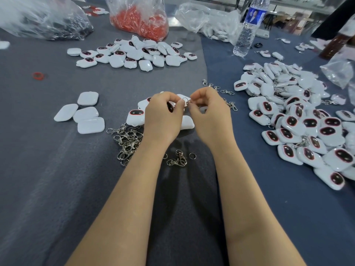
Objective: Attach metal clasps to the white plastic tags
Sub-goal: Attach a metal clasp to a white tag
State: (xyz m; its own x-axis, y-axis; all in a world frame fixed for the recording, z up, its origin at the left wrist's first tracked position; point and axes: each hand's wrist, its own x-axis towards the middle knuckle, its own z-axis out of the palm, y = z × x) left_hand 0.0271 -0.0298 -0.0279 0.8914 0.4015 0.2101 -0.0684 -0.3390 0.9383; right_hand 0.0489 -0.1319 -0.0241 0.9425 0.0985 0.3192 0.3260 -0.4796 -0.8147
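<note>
Head: glossy tag [170, 107], thin ring [187, 101] perhaps

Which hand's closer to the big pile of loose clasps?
Left. The left hand sits just right of the clasp pile, wrist beside it; the right hand is farther right, past the left.

The hands, left [163, 114] and right [209, 112], hide most of the held tag [170, 107] and clasp [187, 101].

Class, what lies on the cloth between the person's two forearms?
In the head view, a few loose metal clasps and a single split ring lie there.
</note>
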